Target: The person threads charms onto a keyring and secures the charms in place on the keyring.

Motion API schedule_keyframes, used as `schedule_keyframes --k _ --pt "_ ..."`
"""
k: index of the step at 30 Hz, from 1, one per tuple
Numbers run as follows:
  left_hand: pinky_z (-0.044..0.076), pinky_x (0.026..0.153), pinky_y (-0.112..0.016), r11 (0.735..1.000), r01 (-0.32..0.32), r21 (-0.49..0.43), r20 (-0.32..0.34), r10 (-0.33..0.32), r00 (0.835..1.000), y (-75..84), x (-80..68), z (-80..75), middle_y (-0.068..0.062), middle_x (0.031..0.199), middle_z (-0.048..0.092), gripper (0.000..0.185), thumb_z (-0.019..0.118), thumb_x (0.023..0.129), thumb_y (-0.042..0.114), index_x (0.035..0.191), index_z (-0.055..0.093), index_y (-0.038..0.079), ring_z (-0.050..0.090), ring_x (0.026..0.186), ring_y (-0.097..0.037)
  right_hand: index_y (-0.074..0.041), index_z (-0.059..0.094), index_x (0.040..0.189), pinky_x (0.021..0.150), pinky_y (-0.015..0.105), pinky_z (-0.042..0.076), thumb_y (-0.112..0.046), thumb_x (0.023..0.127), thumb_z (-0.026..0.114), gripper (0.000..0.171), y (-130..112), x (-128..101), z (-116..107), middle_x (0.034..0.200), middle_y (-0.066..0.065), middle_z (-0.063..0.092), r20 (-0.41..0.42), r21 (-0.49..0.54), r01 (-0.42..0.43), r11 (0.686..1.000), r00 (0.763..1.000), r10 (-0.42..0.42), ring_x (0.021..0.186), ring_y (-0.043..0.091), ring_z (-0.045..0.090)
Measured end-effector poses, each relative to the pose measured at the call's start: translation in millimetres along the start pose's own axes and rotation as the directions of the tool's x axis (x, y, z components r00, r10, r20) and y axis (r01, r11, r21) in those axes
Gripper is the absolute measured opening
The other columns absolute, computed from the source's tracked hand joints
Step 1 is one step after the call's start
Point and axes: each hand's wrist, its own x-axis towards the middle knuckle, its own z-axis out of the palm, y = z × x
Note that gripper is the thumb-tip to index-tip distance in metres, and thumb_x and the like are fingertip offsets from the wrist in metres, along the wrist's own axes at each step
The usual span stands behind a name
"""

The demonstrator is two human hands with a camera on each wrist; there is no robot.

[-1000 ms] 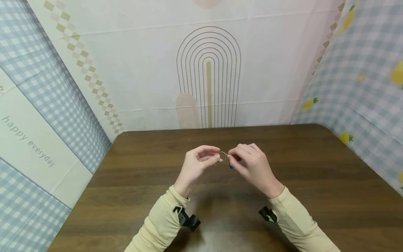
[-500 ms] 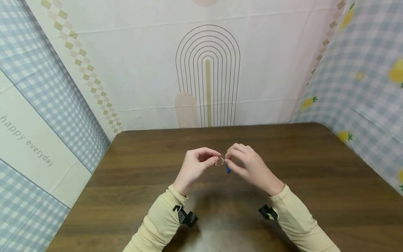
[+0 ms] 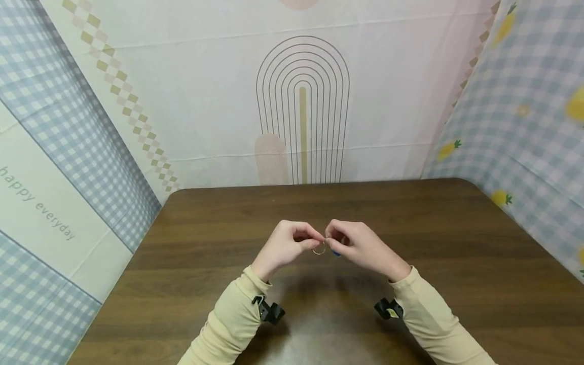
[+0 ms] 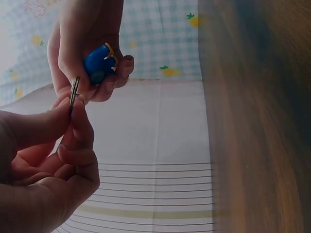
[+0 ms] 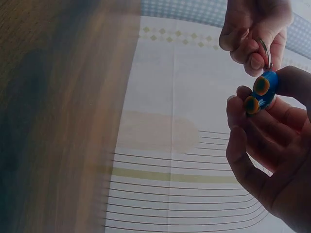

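A metal key ring point(image 4: 74, 94) is held up between the two hands, over the middle of the table, joined to a small blue charm point(image 4: 97, 59) with orange-yellow parts. The left hand point(image 3: 288, 247) pinches the ring between thumb and index finger, its other fingers curled in. The right hand point(image 3: 362, 247) holds the charm at the end next to the ring, thumb on one side and bent fingers on the other; exactly where those fingertips press cannot be told. The fingertips of both hands are just beside each other.

Both arms wear cream sleeves point(image 3: 232, 317), each with a black wrist mount point(image 3: 272, 313). Below is a dark brown wooden table point(image 3: 219, 218). Beyond its far edge hangs a white cloth point(image 3: 205, 101) printed with a lined arch; blue checked cloths flank it, the right one point(image 3: 538, 147) bearing yellow fruit, the left one point(image 3: 68, 111) lettered "happy everyday".
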Motion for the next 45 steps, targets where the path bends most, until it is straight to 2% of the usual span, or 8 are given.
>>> schedule_keyframes --k 7,14,19,28,32,36,41,45 --pt "0.051 0.068 -0.021 0.993 0.005 -0.122 0.031 -0.001 1.0 -2.0 2.8 0.2 -0.021 0.087 0.067 0.018 0.069 0.084 -0.003 0.101 0.067 -0.004 0.061 0.072 -0.007 -0.014 0.06 0.083 0.054 0.019 0.043 -0.006 0.09 0.064 0.011 -0.4 -0.2 -3.3 0.065 -0.009 0.055 -0.07 -0.044 -0.008 0.999 0.998 0.005 0.058 0.002 0.048" --pt "0.057 0.075 -0.027 0.962 0.041 -0.272 -0.066 -0.061 0.996 0.2 3.5 -0.2 -0.023 0.098 0.069 0.024 0.067 0.084 -0.006 0.108 0.064 -0.008 0.07 0.081 -0.008 -0.014 0.061 0.083 0.053 0.02 0.044 -0.008 0.09 0.066 0.01 -2.4 1.3 -7.0 0.064 -0.009 0.057 -0.077 -0.009 0.004 1.0 0.997 -0.004 0.056 0.001 0.049" --pt "0.058 0.076 -0.028 0.964 0.011 -0.267 -0.113 -0.043 0.993 -1.9 3.4 -0.6 -0.024 0.098 0.072 0.018 0.067 0.087 0.0 0.105 0.069 -0.006 0.071 0.079 -0.012 -0.014 0.063 0.082 0.052 0.019 0.044 -0.009 0.089 0.068 0.01 -5.1 2.1 -8.6 0.064 -0.01 0.057 -0.093 -0.021 0.019 1.0 0.995 -0.021 0.055 0.0 0.05" --pt "0.053 0.074 -0.023 0.973 -0.056 -0.224 -0.061 0.044 0.997 -2.7 5.2 1.1 -0.025 0.089 0.065 0.015 0.06 0.093 0.002 0.104 0.065 -0.008 0.063 0.078 -0.014 -0.014 0.065 0.083 0.052 0.018 0.044 -0.009 0.089 0.068 0.008 -6.4 2.6 -8.4 0.065 -0.01 0.06 -0.098 -0.048 0.022 0.999 0.995 -0.026 0.055 -0.001 0.05" --pt "0.053 0.074 -0.022 0.969 -0.019 -0.245 -0.05 0.007 0.999 -0.3 5.0 1.2 -0.013 0.085 0.065 0.019 0.061 0.092 0.001 0.108 0.062 -0.009 0.064 0.075 -0.008 -0.014 0.065 0.083 0.053 0.019 0.044 -0.01 0.089 0.068 0.008 -6.4 2.3 -9.0 0.064 -0.01 0.059 -0.097 -0.055 0.012 0.998 0.995 -0.017 0.055 -0.001 0.05" --pt "0.056 0.075 -0.024 0.955 0.053 -0.291 -0.055 -0.072 0.996 2.1 2.9 2.3 -0.002 0.084 0.064 0.028 0.069 0.084 -0.002 0.111 0.063 -0.008 0.066 0.074 -0.004 -0.015 0.065 0.084 0.054 0.019 0.045 -0.011 0.089 0.068 0.007 -6.7 1.0 -8.6 0.065 -0.01 0.058 -0.08 -0.054 0.001 0.999 0.997 -0.005 0.056 -0.001 0.049" --pt "0.057 0.078 -0.028 0.954 0.077 -0.289 -0.087 -0.106 0.991 1.4 1.4 3.8 -0.018 0.099 0.071 0.03 0.069 0.083 -0.004 0.113 0.066 -0.005 0.07 0.079 -0.006 -0.017 0.064 0.084 0.054 0.019 0.045 -0.012 0.089 0.068 0.008 -7.6 -1.8 -7.7 0.065 -0.012 0.058 -0.069 -0.06 -0.014 0.998 0.998 0.01 0.057 -0.002 0.049" --pt "0.058 0.079 -0.028 0.962 0.055 -0.269 -0.096 -0.084 0.992 0.6 1.3 3.6 -0.026 0.11 0.069 0.029 0.067 0.086 -0.003 0.115 0.066 -0.005 0.072 0.088 -0.024 -0.015 0.065 0.084 0.054 0.019 0.045 -0.014 0.09 0.067 0.006 -7.5 -3.6 -8.2 0.065 -0.013 0.057 -0.07 -0.069 -0.025 0.997 0.997 0.02 0.056 -0.001 0.049"
